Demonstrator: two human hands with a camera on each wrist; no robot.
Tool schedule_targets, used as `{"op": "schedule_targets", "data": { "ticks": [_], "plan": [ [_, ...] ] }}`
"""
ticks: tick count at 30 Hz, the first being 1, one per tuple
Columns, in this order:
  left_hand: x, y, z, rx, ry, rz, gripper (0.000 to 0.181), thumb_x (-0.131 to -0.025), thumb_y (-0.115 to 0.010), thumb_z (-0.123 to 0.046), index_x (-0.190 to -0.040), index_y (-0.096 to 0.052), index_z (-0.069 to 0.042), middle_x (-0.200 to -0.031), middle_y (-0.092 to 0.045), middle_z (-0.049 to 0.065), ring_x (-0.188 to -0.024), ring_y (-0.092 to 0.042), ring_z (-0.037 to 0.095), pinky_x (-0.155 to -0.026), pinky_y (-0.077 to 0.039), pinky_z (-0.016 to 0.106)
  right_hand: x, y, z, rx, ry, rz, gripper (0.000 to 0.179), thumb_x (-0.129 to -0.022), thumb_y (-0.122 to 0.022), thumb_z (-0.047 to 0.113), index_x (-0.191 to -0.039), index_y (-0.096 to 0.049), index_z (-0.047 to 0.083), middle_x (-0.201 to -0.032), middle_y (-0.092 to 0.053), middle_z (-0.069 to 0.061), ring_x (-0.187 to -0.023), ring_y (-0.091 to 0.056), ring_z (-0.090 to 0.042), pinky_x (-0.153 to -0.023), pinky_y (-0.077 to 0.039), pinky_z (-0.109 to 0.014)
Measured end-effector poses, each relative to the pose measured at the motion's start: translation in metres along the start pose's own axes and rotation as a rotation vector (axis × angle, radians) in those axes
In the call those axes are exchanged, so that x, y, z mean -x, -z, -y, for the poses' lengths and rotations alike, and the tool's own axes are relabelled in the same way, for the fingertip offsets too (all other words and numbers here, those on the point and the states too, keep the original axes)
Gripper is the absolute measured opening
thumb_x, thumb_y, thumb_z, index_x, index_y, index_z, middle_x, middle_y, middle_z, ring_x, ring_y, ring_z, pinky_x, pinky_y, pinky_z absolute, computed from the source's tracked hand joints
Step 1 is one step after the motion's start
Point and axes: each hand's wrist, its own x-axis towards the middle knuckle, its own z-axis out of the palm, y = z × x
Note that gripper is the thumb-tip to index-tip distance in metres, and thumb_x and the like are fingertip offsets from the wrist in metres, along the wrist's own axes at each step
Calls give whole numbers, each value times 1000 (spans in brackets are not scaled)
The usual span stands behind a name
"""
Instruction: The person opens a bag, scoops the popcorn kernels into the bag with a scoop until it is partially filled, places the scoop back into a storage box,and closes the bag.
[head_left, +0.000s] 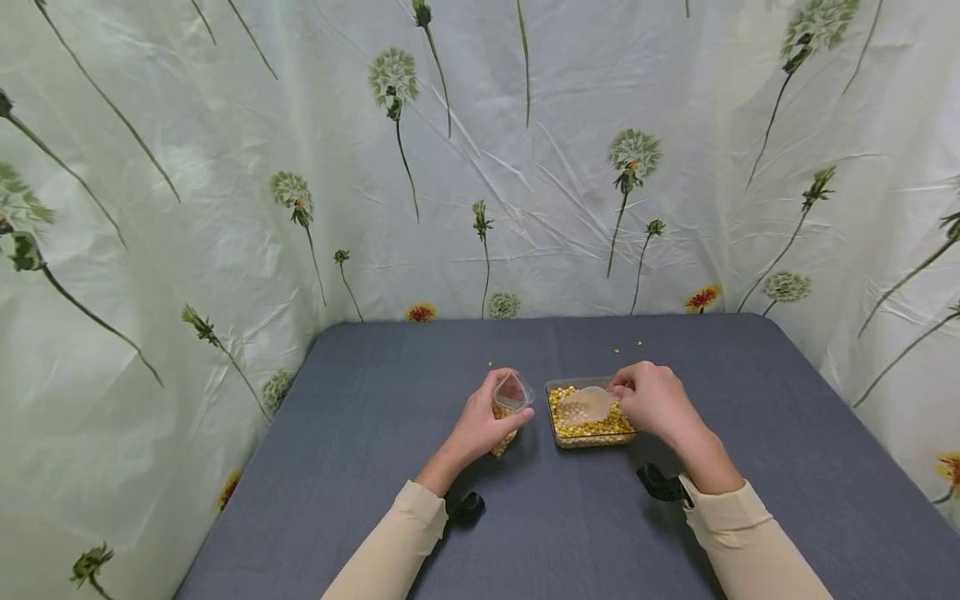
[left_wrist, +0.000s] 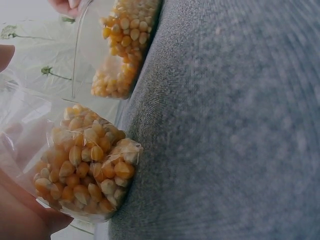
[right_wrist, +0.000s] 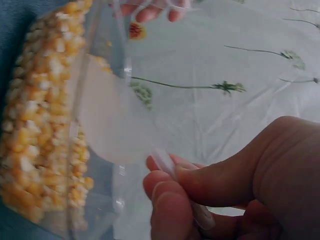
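My left hand (head_left: 480,423) grips a clear plastic bag (head_left: 512,392) around its sides, its mouth open upward. Corn kernels (left_wrist: 82,162) fill the lower part of the bag, which stands close over the cloth in the left wrist view. To its right, a clear rectangular container (head_left: 596,443) holds a bed of yellow and white kernels (head_left: 567,425). My right hand (head_left: 656,404) pinches the short handle of a translucent scoop (right_wrist: 107,117) between thumb and fingers at the container's right rim. The scoop's bowl lies inside the container, its front edge among the kernels.
A dark grey cloth covers the table (head_left: 360,400). A few loose kernels (head_left: 617,351) lie behind the container, and one stray kernel (head_left: 491,364) lies behind the bag. A white curtain (head_left: 540,208) printed with dandelions hangs along the back and sides.
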Motion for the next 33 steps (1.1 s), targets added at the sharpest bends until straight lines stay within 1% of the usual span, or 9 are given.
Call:
{"op": "schedule_targets", "data": {
  "ticks": [4, 7, 10, 14, 17, 21, 26, 29, 33],
  "plan": [
    [0, -1, 0, 0, 0, 0, 67, -92, -73, -44, -144, -43, -13, -120, -58, -5, -110, -62, 13, -85, -53, 38, 6, 17, -1, 11, -7, 1, 21, -98, -56, 3, -97, -77, 4, -89, -71, -9, -58, -52, -19, -52, -40, -34],
    [0, 0, 0, 1, 0, 0, 64, -92, -74, -44, -142, -44, -16, -120, -58, -6, -109, -62, 13, -85, -53, 38, 12, 30, 0, 54, 2, -28, 19, -98, -57, 4, -96, -76, 3, -88, -71, -11, -61, -53, -20, -53, -40, -35],
    [-1, 0, 1, 0, -1, -2, 63, -92, -74, -44, -141, -45, -18, -120, -59, -6, -108, -62, 13, -84, -53, 39, 17, 40, 1, 113, 9, -82, 17, -95, -59, 3, -93, -76, 2, -87, -71, -12, -64, -57, -22, -54, -43, -37],
    [-2, -1, 2, -4, 3, -7, 61, -92, -74, -44, -141, -45, -22, -120, -58, -6, -108, -61, 13, -84, -53, 39, 18, 44, 2, 169, 14, -127, 16, -92, -59, 0, -89, -75, 0, -86, -71, -16, -68, -61, -25, -56, -47, -40],
    [-2, -1, 1, -9, 6, -10, 60, -91, -74, -46, -140, -44, -26, -120, -58, -6, -109, -61, 12, -84, -53, 38, 13, 41, -4, 159, 11, -89, 15, -92, -60, 0, -88, -75, 0, -86, -71, -15, -69, -61, -26, -57, -47, -40],
    [-1, -1, 0, -18, 7, -13, 61, -91, -73, -47, -141, -44, -26, -121, -58, -6, -109, -61, 13, -83, -53, 38, 3, 31, -20, 32, -19, 47, 17, -95, -57, 1, -94, -74, 0, -77, -68, -11, -64, -57, -21, -55, -45, -36],
    [1, -1, 0, -39, 10, -16, 62, -91, -72, -49, -142, -44, -27, -122, -58, -6, -109, -60, 14, -82, -52, 39, -8, 18, -45, -295, -74, 234, 18, -103, -51, 1, -104, -67, -8, -73, -62, -9, -63, -57, -16, -57, -50, -34],
    [2, -1, 0, -44, 14, -12, 63, -91, -72, -51, -142, -43, -28, -122, -57, -6, -109, -60, 14, -81, -52, 39, -14, 15, -60, -485, -113, 298, 20, -105, -50, 1, -111, -63, -13, -78, -61, -9, -66, -57, -14, -60, -53, -33],
    [3, -1, 0, -41, 18, -8, 63, -91, -72, -51, -142, -43, -29, -122, -57, -6, -108, -60, 15, -80, -52, 38, -18, 13, -74, -629, -142, 349, 25, -106, -49, 4, -119, -59, -15, -81, -62, -8, -67, -57, -12, -61, -53, -29]
  ]
}}
